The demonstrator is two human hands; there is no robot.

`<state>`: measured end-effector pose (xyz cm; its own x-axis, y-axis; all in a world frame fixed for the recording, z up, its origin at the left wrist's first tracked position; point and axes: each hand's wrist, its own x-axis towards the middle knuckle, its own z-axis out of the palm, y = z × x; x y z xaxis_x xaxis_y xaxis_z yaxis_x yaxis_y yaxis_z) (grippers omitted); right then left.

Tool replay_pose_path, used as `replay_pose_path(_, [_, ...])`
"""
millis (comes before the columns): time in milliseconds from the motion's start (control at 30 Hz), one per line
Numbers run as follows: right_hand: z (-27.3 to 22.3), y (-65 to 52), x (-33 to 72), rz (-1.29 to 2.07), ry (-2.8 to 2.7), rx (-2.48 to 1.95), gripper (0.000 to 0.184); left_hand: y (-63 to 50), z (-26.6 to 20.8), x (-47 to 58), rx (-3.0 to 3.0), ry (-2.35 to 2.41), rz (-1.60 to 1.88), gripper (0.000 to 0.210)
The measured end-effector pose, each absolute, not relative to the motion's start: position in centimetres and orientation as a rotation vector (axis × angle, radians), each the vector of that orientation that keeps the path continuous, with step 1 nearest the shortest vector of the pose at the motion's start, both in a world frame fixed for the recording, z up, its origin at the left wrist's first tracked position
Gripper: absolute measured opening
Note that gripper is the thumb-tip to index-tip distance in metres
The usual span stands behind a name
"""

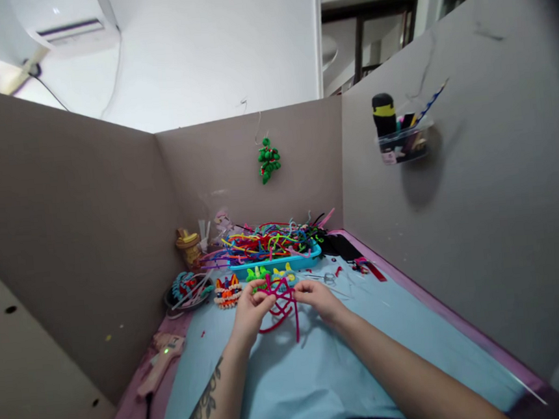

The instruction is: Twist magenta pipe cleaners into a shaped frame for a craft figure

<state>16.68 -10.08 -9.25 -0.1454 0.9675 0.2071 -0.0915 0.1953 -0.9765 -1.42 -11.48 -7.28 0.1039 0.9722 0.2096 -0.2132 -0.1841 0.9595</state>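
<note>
Several magenta pipe cleaners (pixel 282 310), crossed and bent into an open lattice, hang between my two hands above the blue cloth. My left hand (pixel 255 306) pinches the lattice at its left side. At its right side my right hand (pixel 316 297) pinches it between thumb and fingers, and one strand hangs straight down just left of those fingertips. Just behind my hands sit small pipe-cleaner figures: an orange and peach one (pixel 227 292), a green one (pixel 257 274) and a yellow and blue one (pixel 285 275).
A blue tray (pixel 274 264) heaped with coloured pipe cleaners stands at the back. Scissors (pixel 328 278) lie to the right. At left are a dark bowl (pixel 175 303) and a pink glue gun (pixel 163 363) with a lit green light. Grey partitions (pixel 259 198) enclose the table.
</note>
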Motion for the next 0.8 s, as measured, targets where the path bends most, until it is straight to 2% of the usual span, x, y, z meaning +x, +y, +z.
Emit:
replay_pose_path(200, [-9.6,-10.5,16.8,1.698,-1.113,-0.903,0.029,-11.4,-7.3,-1.3,1.257,0.884,1.403,0.047])
replay_pose_path(333, [-9.7,-10.7,16.8,1.885,-1.007,-0.816,0.034,-11.4,-7.5,-1.3,1.264,0.901,1.41,0.047])
replay_pose_path(567, [-9.9,-10.6,16.3,1.788,-0.908,-0.756,0.037,-11.3,-7.5,-1.5,1.229,0.926,1.494,0.045])
replay_pose_path(800, [-9.8,-11.0,15.1,1.736,-0.882,-0.769,0.029,-10.9,-7.8,-1.3,1.157,0.907,1.487,0.047])
